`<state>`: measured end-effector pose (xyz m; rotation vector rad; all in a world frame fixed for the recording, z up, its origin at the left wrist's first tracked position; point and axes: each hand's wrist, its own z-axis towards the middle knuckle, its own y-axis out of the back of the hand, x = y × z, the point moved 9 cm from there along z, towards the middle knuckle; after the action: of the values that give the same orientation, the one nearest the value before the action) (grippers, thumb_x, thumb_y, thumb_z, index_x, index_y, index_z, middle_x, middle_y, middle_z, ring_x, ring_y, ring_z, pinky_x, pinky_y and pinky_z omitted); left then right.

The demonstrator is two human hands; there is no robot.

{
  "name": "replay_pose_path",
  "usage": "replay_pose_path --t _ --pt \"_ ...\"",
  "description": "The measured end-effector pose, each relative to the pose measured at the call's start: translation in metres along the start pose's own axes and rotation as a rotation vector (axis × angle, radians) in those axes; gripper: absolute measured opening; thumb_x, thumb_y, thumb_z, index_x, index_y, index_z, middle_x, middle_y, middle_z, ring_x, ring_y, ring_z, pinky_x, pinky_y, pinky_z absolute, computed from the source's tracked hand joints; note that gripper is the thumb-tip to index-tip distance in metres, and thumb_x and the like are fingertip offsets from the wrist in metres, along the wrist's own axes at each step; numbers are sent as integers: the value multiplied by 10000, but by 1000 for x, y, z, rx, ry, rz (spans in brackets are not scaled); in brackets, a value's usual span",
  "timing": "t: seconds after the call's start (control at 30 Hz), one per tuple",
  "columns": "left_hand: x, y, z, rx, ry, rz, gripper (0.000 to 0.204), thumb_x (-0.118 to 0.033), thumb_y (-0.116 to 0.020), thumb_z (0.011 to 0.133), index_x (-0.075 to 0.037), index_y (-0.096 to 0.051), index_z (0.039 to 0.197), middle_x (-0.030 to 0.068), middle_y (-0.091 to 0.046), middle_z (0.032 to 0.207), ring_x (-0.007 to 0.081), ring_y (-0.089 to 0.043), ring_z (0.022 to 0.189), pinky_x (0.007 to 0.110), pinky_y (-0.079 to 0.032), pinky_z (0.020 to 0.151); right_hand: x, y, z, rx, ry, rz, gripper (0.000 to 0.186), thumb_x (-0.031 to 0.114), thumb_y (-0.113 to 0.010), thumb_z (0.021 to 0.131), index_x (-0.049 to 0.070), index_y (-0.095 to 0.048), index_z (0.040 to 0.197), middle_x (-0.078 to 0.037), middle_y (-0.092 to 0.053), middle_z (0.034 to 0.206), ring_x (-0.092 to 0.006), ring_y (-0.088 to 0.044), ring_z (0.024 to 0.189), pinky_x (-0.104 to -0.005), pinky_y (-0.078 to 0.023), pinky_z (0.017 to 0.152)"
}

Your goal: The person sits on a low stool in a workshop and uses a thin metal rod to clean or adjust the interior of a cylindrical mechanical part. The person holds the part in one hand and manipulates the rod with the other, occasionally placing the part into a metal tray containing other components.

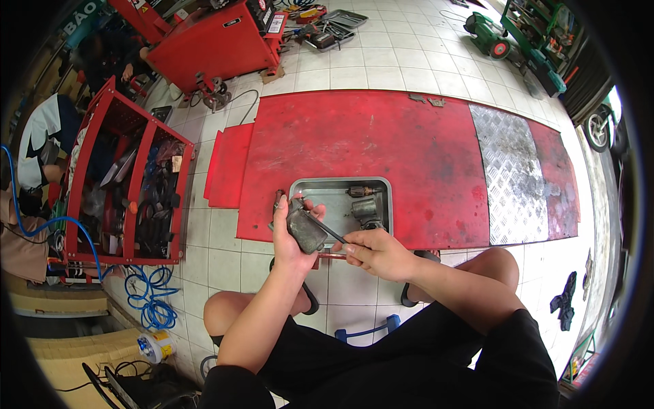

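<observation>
My left hand (289, 251) is wrapped round a grimy grey metal housing (306, 232) and holds it up over the near left part of a metal tray. In my right hand (381, 253), thumb and fingers pinch a thin dark rod-like tool (332, 234), which slants up to the left against the housing. Its far end is hard to make out. Inside the grey tray (340, 180) lie a small motor armature (361, 191) with a coppery part and a grey cylindrical metal piece (363, 208). A red-ended item (279, 195) shows beside my left thumb, partly hidden.
The tray stands on a red lift platform (354, 136) with a diamond-plate panel (511, 177). Small metal pieces (436, 102) lie at its far edge. A red tool cart (129, 184) and coiled blue hose (158, 307) are at left. Another person (44, 136) is beyond the cart.
</observation>
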<state>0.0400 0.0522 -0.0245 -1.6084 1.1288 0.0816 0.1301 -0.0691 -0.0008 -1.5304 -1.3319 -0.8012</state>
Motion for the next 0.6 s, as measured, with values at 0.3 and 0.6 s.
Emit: replay_pose_path --t 0.3,0.6 --pt "7 3 -4 -5 -5 -18 377 -409 -624 940 -94 -556 1135 66 -603 961 244 -649 914 388 -480 974 -13 -15 -7 160 -237 598 265 169 -471 1045 -9 -620 1173 22 -431 712 -46 -304 534 -226 -219 446" --pt "1 11 -3 -66 -136 45 324 -336 -619 958 -75 -560 1141 61 -603 931 284 -669 922 389 -518 907 32 19 -4 -365 415 -580 220 106 -539 991 -77 -660 1002 -139 -540 635 -155 -490 539 -326 -415 505"
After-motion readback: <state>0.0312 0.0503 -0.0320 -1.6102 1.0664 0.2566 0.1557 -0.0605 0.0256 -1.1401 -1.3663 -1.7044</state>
